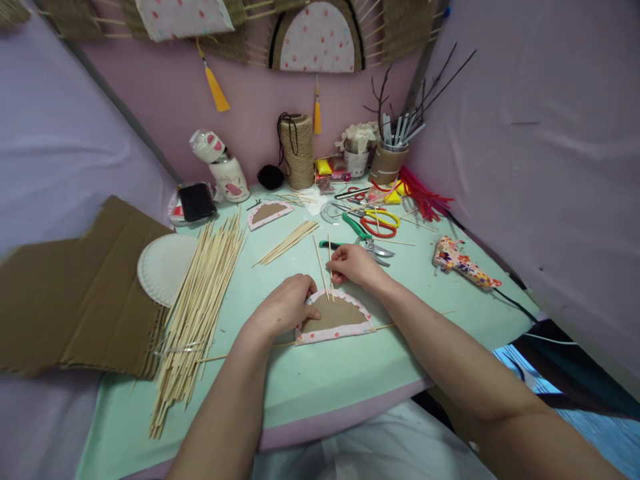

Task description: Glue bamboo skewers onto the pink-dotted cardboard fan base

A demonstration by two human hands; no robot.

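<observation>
A half-round cardboard piece [335, 315] edged with pink dotted fabric lies flat near the table's front. My left hand [290, 305] grips its left side, the thumb on the cardboard. My right hand [353, 265] pinches a thin wooden stick [330, 252], whose lower end rests over the piece's curved edge. Just left of it, another wooden stick [321, 261] stands out from the same edge. A longer stick [384, 327] runs along the straight side and shows beyond both ends.
A big bundle of sticks [200, 313], a paper plate [163, 267] and cardboard [65, 300] lie left. Pruning shears [379, 249] and scissors [379, 227] lie beyond my right hand. At right is a flowered glue gun [463, 263]. Twine [299, 153] stands behind.
</observation>
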